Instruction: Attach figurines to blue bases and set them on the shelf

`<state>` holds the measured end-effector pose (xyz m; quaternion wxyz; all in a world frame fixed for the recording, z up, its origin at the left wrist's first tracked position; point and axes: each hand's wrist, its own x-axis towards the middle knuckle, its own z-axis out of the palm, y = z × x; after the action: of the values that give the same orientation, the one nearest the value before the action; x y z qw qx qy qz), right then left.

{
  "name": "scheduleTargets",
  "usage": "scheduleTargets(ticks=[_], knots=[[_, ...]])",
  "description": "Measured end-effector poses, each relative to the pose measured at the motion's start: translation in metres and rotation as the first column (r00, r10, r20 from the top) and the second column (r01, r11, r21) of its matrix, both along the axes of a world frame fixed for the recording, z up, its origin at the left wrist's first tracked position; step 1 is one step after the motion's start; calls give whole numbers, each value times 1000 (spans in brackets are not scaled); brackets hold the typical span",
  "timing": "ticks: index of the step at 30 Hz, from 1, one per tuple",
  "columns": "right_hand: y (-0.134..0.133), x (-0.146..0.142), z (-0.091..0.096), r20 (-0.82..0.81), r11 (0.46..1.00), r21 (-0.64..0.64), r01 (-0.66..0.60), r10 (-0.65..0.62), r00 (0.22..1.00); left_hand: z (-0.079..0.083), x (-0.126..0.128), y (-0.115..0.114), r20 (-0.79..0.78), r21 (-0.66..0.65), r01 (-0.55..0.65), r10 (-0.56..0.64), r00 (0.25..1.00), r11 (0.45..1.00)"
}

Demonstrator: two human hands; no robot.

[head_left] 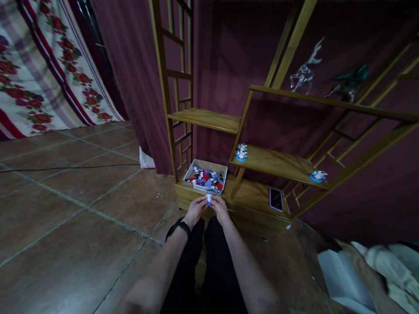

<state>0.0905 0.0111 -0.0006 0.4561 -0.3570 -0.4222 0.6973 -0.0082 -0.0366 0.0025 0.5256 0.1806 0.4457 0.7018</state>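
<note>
Both my hands meet in front of a low wooden shelf unit and pinch one small blue and white figurine (208,198) between them. My left hand (195,210) grips it from the left, with a black band on that wrist. My right hand (220,209) grips it from the right. Just beyond the hands a white box (191,170) full of several small red, blue and white figurines rests on the lowest shelf. Two similar figurines (241,152) stand on the middle shelf's left end, and another figurine (318,175) stands at its right end.
A phone (276,199) lies on the bottom shelf, right of the box. A clear glass deer (305,69) and a dark figure (349,83) stand on the top shelf. Maroon curtain hangs behind. Tiled floor spreads left, with a black cable (65,167). Cloth and paper (347,279) lie at the lower right.
</note>
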Motion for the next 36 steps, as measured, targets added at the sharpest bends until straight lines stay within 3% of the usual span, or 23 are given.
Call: scheduleTargets(ticks=[36], knots=[[3,-2,-9,-13,1000,-7,16,-16,1000,-3,-2,1,13,21,20,-21,1000,1000]])
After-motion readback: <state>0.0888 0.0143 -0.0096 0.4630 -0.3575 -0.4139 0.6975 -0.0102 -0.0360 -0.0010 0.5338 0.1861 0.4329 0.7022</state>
